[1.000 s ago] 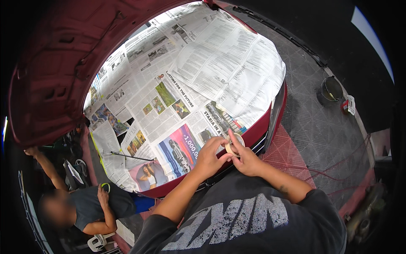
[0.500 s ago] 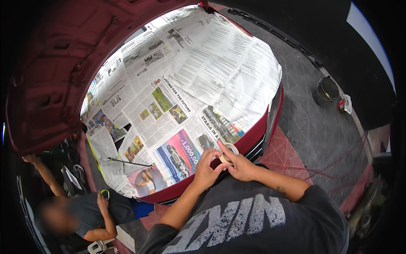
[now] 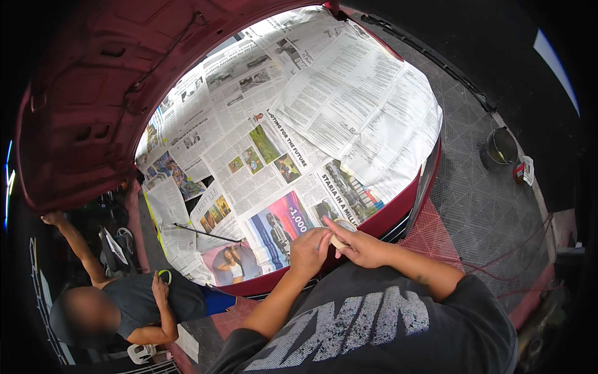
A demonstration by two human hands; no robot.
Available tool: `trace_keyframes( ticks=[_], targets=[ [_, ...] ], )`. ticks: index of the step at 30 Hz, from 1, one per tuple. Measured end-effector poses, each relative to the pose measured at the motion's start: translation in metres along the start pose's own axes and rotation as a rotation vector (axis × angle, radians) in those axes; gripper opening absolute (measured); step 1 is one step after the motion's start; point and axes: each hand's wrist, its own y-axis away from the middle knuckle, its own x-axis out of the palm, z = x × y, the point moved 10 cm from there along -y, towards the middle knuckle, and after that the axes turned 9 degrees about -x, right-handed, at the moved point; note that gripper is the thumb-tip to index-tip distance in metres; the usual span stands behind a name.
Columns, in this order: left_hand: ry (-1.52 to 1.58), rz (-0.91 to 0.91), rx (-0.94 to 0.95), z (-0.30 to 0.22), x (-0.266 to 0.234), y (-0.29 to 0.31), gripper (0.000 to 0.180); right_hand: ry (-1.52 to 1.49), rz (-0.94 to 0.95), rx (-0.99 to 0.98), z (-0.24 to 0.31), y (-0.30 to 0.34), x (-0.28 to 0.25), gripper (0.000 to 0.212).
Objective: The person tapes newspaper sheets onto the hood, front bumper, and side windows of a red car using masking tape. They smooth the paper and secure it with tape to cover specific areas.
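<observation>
A roll of pale masking tape (image 3: 338, 241) is held close to my body, just over the front edge of a red car's engine bay. My right hand (image 3: 369, 248) grips the roll, its index finger lying along the top. My left hand (image 3: 308, 252) is closed beside it, its thumb and fingertips pinched at the tape's near side; whether a loose end is between them is hidden. Newspaper sheets (image 3: 249, 146) spread across the engine bay beyond both hands. A thin black rod (image 3: 205, 233) lies over the sheets at the left.
Overhead at the left rises the raised red hood (image 3: 106, 81). A co-worker (image 3: 149, 302) at the lower left has one hand on the hood's edge and a yellow-green tape roll (image 3: 164, 274) in the other. A dark bucket (image 3: 498, 149) and a small red-and-white container (image 3: 523, 171) stand on the right.
The view has shifted, so the car appears farther right and lower. My left hand's fingers have closed in against the tape roll, where they were spread around it before.
</observation>
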Motion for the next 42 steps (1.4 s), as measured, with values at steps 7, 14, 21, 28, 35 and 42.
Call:
trace_keyframes(
  ticks=[7,14,21,28,35,42],
  targets=[
    [-0.005,0.118,-0.036,0.028,0.025,-0.006,0.006,-0.038,0.008,0.029,-0.017,-0.014,-0.007,0.093],
    [0.588,0.301,-0.438,0.076,0.027,-0.041,0.021,0.045,-0.166,-0.105,-0.001,-0.024,-0.061,0.086],
    [0.140,0.145,-0.063,-0.005,-0.032,-0.092,0.042,0.003,-0.258,-0.046,0.018,-0.026,-0.087,0.087],
    [0.142,0.130,0.020,-0.020,-0.015,-0.092,0.043,0.128,-0.342,-0.118,0.036,-0.023,-0.092,0.086],
    [0.159,0.252,0.017,-0.017,-0.002,-0.079,0.037,0.163,-0.375,-0.126,0.038,-0.011,-0.081,0.088],
    [0.279,0.212,-0.043,-0.025,-0.032,-0.087,0.030,0.104,-0.339,-0.141,0.058,-0.009,-0.078,0.090]
  ],
)
